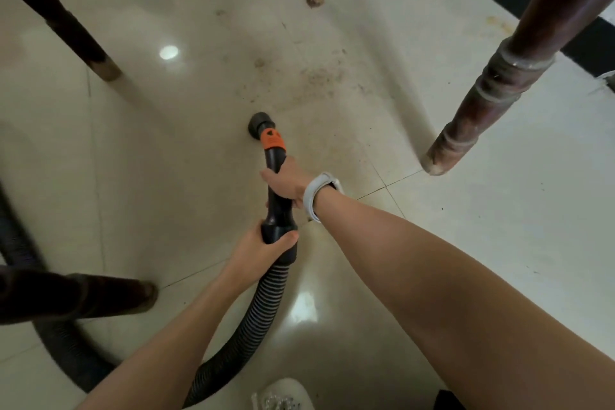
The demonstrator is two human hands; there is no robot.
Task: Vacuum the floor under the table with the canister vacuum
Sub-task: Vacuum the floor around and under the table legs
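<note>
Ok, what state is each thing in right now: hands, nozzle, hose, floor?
Left hand: grips the black cuff where the ribbed hose begins.
Right hand: grips the rigid black vacuum tube, further forward.
Round black nozzle: down at the floor, short of the dirt.
Ribbed black hose: curved, trailing back left.
Glossy cream tile floor: dusty patch ahead of nozzle.

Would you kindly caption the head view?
Both hands, right hand ahead of left hand, aim the vacuum nozzle toward floor dirt.
</note>
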